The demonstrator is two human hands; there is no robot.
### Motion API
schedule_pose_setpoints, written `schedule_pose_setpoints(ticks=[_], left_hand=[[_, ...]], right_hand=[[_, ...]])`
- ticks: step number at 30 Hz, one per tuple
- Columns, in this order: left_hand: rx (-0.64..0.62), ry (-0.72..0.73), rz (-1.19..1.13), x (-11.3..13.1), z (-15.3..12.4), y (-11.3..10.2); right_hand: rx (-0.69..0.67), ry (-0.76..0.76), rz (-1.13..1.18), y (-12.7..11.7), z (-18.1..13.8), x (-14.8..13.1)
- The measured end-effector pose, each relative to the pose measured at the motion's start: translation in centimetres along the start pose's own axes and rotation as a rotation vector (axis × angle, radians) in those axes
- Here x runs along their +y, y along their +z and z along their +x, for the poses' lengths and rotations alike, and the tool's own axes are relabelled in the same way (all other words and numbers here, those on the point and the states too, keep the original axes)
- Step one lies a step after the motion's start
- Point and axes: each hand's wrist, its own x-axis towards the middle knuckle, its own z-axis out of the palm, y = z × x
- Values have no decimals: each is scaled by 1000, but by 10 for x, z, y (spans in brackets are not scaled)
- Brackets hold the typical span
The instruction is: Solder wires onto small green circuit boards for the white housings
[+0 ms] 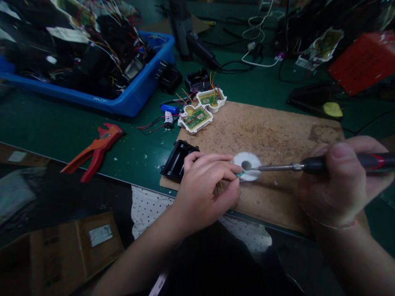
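Observation:
My right hand [338, 181] is closed around the dark handle of a soldering iron [317, 164], its metal shaft pointing left. The iron's tip reaches a small green circuit board [240, 174] pinched between the fingertips of my left hand [210, 185]. Board and tip are over a white solder spool [253, 160] lying flat on the brown board; whether the tip touches the circuit board I cannot tell. Thin wires hang below my left fingers. Just left of that hand sits an open black plastic case [177, 158], partly covered by it.
Two white housings with green boards [196, 119] lie at the work board's [293, 135] back left corner. Orange-red cutters [97, 148] rest on the green table. A blue bin [123, 105] full of wired parts stands back left, a red box [364, 61] back right, beside a yellow sponge [332, 109].

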Motion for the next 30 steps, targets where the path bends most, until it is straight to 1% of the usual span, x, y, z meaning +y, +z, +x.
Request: schedule_pose_setpoints(ticks=[6, 17, 30], left_hand=[[14, 0, 11, -1, 1, 1], [9, -16, 21, 0, 2, 1], [5, -31, 11, 1, 4, -1]], right_hand=[[-38, 18, -84, -1, -5, -5], [-128, -1, -99, 1, -8, -4], [-138, 23, -145, 1, -10, -6]])
